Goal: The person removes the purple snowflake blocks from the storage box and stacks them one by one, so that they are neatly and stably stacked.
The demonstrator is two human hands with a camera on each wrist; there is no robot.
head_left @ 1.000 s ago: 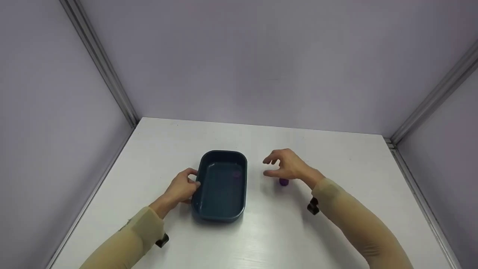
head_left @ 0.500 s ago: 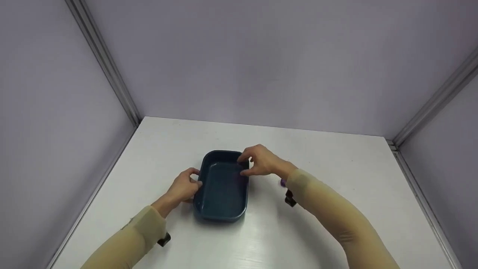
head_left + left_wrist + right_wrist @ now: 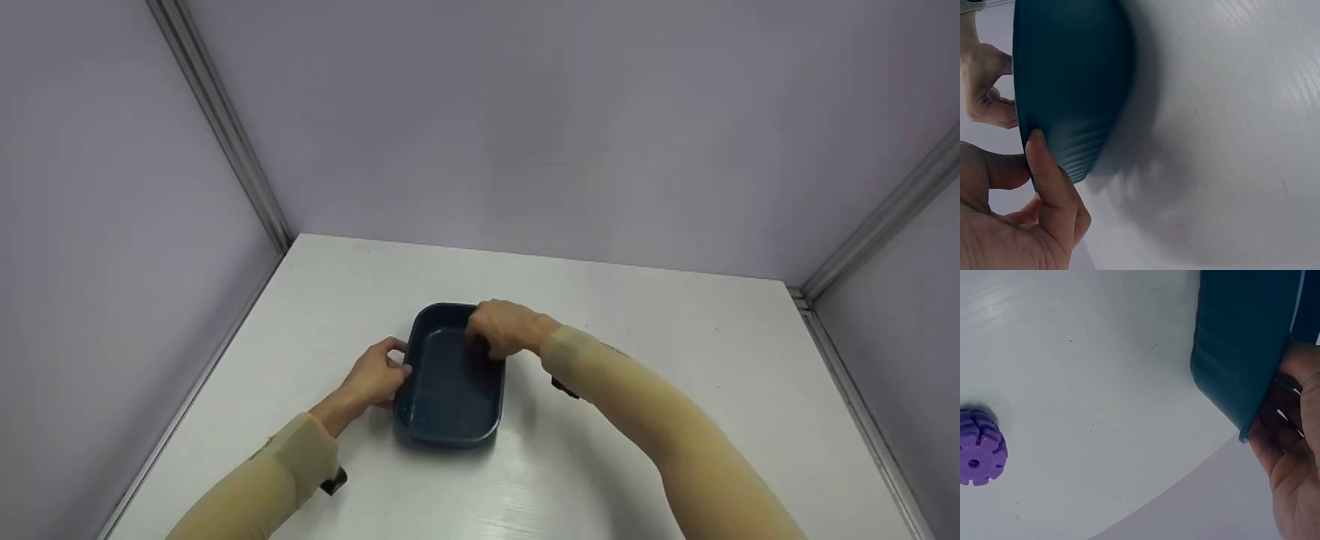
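Right hand (image 3: pixel 501 328) is now curled over the far right rim of the blue tray (image 3: pixel 450 405); 1 s ago it hovered open above the purple wheel (image 3: pixel 979 447), w/ nothing held. Fingers hook inside the wall, per right wrist view. Left hand (image 3: pixel 377 373) hasn't shifted: thumb (image 3: pixel 1044 169) and fingers pinch the left rim. Tray sits mid worktop (image 3: pixel 675 360), a bit left of centre. So I read both hands as gripping the tray, wheel left alone on the worktop beside it. Hard to see: in head view my right forearm covers the wheel completely; it shows only in right wrist view. Right fingertips are hidden inside the tray. Can't tell if the tray is lifted yet.
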